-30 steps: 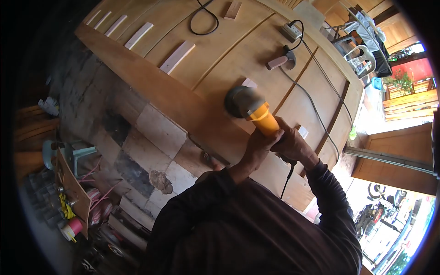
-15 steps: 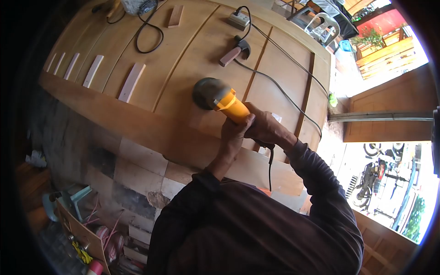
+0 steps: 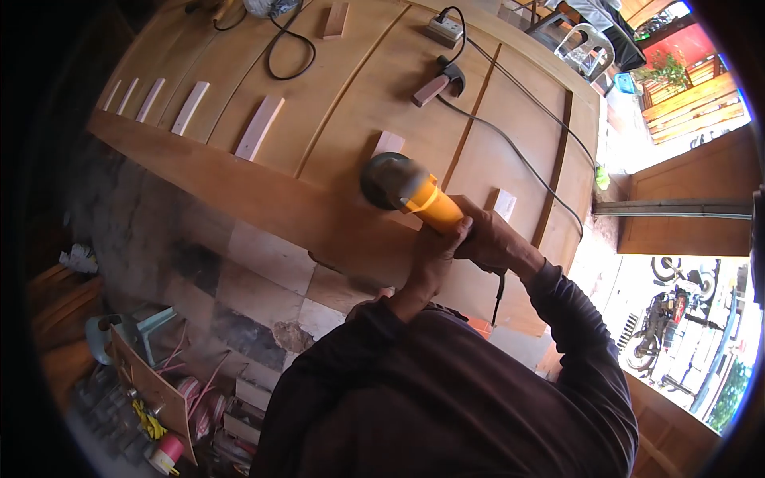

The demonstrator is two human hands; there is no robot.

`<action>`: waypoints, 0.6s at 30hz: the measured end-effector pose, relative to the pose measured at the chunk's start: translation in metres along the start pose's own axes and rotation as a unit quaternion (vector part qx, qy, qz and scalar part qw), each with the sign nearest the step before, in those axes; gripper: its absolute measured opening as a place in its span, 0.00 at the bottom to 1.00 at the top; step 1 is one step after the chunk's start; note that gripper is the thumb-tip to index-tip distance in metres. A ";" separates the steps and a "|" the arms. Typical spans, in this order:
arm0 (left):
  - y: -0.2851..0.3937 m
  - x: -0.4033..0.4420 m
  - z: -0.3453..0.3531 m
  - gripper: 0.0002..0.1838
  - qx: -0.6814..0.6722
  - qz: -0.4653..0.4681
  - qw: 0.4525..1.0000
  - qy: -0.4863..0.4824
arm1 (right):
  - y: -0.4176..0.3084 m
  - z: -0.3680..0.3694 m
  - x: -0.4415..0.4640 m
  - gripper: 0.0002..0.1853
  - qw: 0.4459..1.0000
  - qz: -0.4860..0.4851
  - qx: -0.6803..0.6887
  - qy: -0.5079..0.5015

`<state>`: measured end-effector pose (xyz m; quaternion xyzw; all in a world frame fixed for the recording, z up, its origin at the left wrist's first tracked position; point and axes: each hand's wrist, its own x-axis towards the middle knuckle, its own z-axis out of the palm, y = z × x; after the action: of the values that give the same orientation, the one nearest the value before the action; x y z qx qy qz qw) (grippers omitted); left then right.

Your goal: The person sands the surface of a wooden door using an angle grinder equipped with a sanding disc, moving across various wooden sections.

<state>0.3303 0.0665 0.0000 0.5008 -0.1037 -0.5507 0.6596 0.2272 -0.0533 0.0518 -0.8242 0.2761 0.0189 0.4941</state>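
A yellow angle grinder (image 3: 433, 202) with a dark round disc lies against the near edge board of a large wooden panel (image 3: 351, 135). My left hand (image 3: 434, 259) is wrapped round the grinder's body from the near side. Beside it, my right hand (image 3: 496, 237) grips the rear of the same tool, and a black cord hangs below. Just beyond the disc sits a small pale wood block (image 3: 389, 143). Another block (image 3: 502, 204) lies to the right of the hands. Fine dust hangs over the panel's left near edge.
Several wood strips (image 3: 260, 127) stand along the panel's left part. A power strip (image 3: 445, 32), cables and a dark tool with a wooden block (image 3: 431, 91) lie farther back. Tiled floor (image 3: 271, 259), a teal stool (image 3: 131, 334) and a motorcycle (image 3: 657, 327) outside are in view.
The view has shifted. The disc covered the small block half a second ago; now that block shows just beyond it. Both hands have kept hold of the grinder.
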 end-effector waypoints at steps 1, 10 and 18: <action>-0.003 -0.002 -0.001 0.24 -0.005 0.002 1.000 0.000 | -0.001 0.000 -0.002 0.42 1.000 -0.004 0.015 -0.006; -0.011 0.006 -0.001 0.30 -0.030 0.012 0.999 -0.009 | -0.008 -0.006 -0.001 0.40 1.000 0.025 -0.002 -0.008; -0.011 0.044 0.009 0.28 0.002 0.036 0.999 -0.011 | 0.004 -0.027 0.017 0.42 0.999 -0.013 -0.018 0.027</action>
<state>0.3338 0.0259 -0.0222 0.4919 -0.1301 -0.5323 0.6766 0.2332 -0.0843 0.0569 -0.8368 0.2783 -0.0046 0.4714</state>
